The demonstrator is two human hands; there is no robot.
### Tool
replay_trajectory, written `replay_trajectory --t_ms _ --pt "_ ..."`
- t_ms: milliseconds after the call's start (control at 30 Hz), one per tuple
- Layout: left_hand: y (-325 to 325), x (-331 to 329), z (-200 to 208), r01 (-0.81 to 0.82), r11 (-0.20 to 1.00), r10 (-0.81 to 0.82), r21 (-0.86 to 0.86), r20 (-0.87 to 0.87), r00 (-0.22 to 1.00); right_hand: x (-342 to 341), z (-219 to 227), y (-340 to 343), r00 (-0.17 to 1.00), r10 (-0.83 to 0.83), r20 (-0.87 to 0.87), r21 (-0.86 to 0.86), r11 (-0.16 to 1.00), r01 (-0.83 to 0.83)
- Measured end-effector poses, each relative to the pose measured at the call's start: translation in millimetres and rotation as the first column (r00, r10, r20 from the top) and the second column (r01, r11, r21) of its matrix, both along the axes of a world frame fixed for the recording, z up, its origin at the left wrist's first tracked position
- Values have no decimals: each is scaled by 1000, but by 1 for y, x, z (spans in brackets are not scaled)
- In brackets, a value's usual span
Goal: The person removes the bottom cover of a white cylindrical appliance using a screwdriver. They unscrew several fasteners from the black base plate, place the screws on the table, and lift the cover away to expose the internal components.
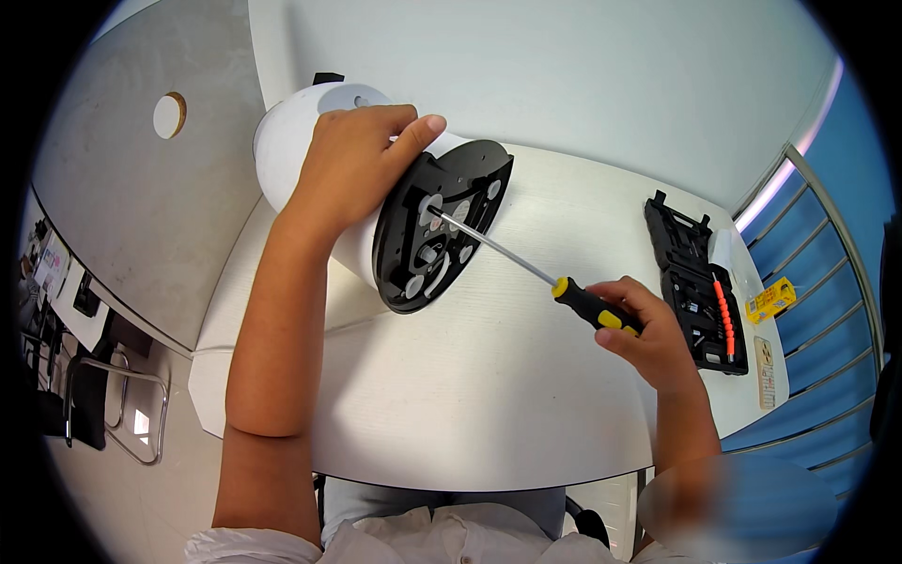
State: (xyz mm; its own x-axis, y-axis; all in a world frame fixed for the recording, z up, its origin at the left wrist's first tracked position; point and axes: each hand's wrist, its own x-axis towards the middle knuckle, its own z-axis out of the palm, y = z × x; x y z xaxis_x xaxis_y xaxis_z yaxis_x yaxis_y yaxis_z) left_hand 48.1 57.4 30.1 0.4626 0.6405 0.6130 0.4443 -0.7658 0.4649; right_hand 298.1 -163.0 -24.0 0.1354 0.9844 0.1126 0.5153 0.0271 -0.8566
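Note:
A white cylindrical appliance (287, 141) lies on its side on the white table (470, 395), its black base plate (442, 226) facing me. My left hand (362, 155) rests on top of its body, thumb over the rim of the base. My right hand (644, 329) grips the black-and-yellow handle of a long screwdriver (526, 268). The metal shaft runs up and left, and its tip sits in a recess on the black base.
An open black tool case (695, 282) with an orange-banded bit row lies at the table's right end. Beside it are a small yellow box (770, 301) and a card. A metal railing and blue wall stand on the right, a chair frame (122, 414) at lower left.

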Motion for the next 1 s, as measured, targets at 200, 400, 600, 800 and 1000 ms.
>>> replay_trajectory --t_ms 200,400,600,800,1000 --pt "2 0 -3 238 971 -233 -18 132 963 5 -8 4 997 -20 -78 -30 999 18" --pt "-3 -3 1 203 979 -201 -37 37 979 6 -7 3 996 -20 -87 -49 999 16" --pt "-3 -4 1 200 980 -200 -18 20 980 6 -7 4 992 -18 -126 -79 997 9" --pt "-8 -4 3 295 955 -290 -34 109 951 4 -5 5 971 -39 -235 -175 985 -3" --pt "-15 -16 8 462 887 -462 -18 -19 886 5 -5 6 980 -30 -196 -189 982 -8"
